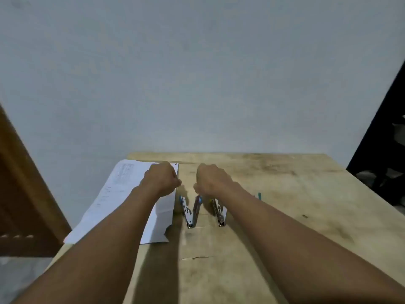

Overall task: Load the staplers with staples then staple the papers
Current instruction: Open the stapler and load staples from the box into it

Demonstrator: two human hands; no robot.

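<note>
Head cam — left hand (161, 180) & right hand (214, 180) curled, fingertips hidden (grip unclear).

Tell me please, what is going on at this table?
A person stretches both hands over a wooden table. The left hand, fingers curled, is over the papers near the table's left edge. The right hand, also curled, is just beyond two staplers: the left stapler lies swung open, the right stapler is partly hidden by the forearm. Whether either hand holds staples cannot be seen.
</note>
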